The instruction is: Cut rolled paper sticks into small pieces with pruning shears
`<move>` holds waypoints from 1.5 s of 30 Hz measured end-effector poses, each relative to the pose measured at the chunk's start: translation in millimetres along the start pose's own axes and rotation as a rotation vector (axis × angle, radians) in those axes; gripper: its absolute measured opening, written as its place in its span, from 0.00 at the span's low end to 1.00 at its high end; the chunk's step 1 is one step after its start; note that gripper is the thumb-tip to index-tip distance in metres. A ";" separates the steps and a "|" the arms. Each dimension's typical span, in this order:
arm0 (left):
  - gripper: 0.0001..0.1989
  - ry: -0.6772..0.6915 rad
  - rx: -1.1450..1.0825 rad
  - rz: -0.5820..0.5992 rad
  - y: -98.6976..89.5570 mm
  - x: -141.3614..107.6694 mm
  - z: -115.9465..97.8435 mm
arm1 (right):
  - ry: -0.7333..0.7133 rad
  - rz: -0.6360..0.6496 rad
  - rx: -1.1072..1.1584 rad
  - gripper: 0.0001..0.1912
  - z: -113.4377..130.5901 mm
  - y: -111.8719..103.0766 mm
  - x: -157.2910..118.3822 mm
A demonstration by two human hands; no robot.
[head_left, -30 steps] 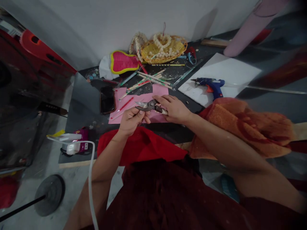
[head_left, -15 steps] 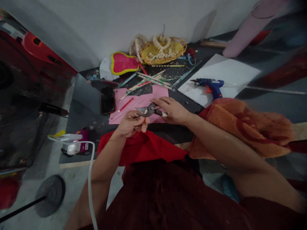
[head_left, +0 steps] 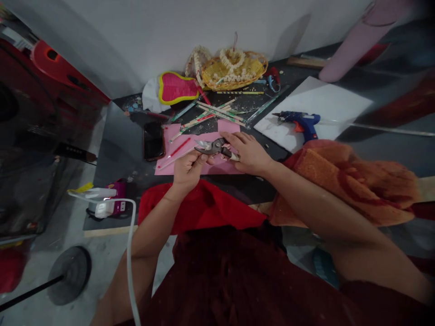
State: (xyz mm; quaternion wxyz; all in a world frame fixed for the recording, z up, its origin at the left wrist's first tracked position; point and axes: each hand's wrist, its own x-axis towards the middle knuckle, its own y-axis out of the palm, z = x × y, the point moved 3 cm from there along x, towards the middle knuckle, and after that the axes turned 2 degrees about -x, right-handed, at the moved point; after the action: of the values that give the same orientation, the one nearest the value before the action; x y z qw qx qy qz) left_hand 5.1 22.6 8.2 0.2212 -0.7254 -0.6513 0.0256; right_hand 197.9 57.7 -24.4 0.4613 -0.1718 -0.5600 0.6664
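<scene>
My right hand [head_left: 253,154] is wrapped round the handles of a pair of pruning shears [head_left: 217,146], whose blades point left and stand apart. Just below the blades, my left hand [head_left: 188,171] is closed in a pinch, thumb against fingers; whatever lies between them is too small or hidden to name. Both hands are over a pink sheet [head_left: 170,168] on the dark table. A red-ended clear stick [head_left: 180,147] rests on the sheet to the left of the blades. Beyond the hands, several printed wooden chopsticks [head_left: 220,112] lie crossed.
A phone [head_left: 153,141] lies left of the sheet. At the back stands a wicker basket [head_left: 234,83] with pale beads. On the right are a blue glue gun [head_left: 307,123] on a white board [head_left: 346,102], an orange towel [head_left: 353,181] and a pink bottle [head_left: 353,47].
My left hand has turned and its fingers have drawn in below the blades. The shears have shifted slightly up and right, their upper blade catching more light.
</scene>
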 end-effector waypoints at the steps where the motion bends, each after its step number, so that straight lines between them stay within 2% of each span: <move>1: 0.20 0.001 -0.006 0.014 -0.2 0.2 0.2 | -0.004 0.004 -0.005 0.37 -0.4 -0.2 -0.1; 5: 0.20 -0.041 -0.069 0.051 0.3 -0.4 4.2 | -0.003 0.004 -0.014 0.36 -0.3 -0.7 -0.7; 13: 0.18 -0.076 -0.195 -0.007 3.6 -0.6 10.4 | 0.051 0.026 -0.056 0.33 8.0 -1.8 -0.6; 19: 0.17 -0.118 -0.156 -0.019 4.2 0.9 11.9 | 0.067 0.063 -0.044 0.35 8.7 1.1 0.2; 30: 0.19 -0.061 -0.176 0.044 4.5 0.9 18.9 | -0.016 0.052 -0.021 0.35 -0.1 2.4 0.7; 37: 0.20 -0.066 -0.210 0.048 3.8 1.1 17.0 | 0.004 0.050 -0.020 0.32 2.7 1.5 0.0; 45: 0.19 -0.096 -0.230 0.025 4.9 1.1 14.4 | 0.028 0.083 -0.032 0.33 7.4 -2.7 0.2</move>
State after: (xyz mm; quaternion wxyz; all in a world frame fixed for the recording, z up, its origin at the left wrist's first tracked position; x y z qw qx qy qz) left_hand 5.1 27.6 -6.3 0.1047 -0.7519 -0.6508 -0.0121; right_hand 193.4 53.5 -19.6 0.4382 -0.2116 -0.5562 0.6736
